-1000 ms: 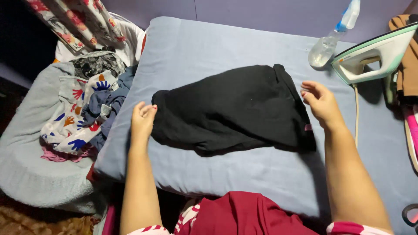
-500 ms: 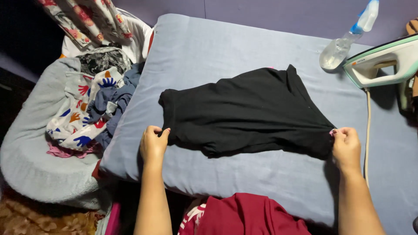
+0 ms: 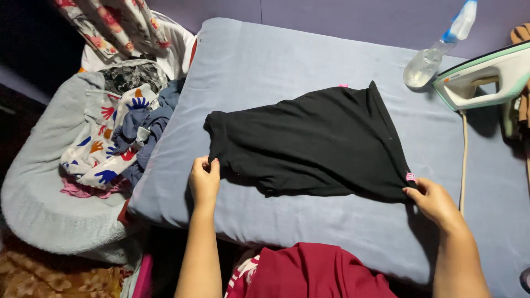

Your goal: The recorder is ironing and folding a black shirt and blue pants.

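A black garment [image 3: 314,143] lies flat on a blue-grey padded ironing surface [image 3: 287,72]. My left hand [image 3: 204,179] pinches its lower left corner near the front edge. At the garment's lower right corner, by a small pink tag [image 3: 410,176], my right hand [image 3: 436,201] grips the hem. Both hands hold the near edge of the cloth.
A green and white iron [image 3: 486,83] stands at the right with its cord [image 3: 462,160] hanging down. A spray bottle [image 3: 436,52] lies at the back right. A pile of patterned clothes [image 3: 116,132] rests in a grey cushion [image 3: 44,204] at the left.
Both hands have come to the garment's near corners and taken hold of them. The right hand moved from the far right side down to the lower right corner.
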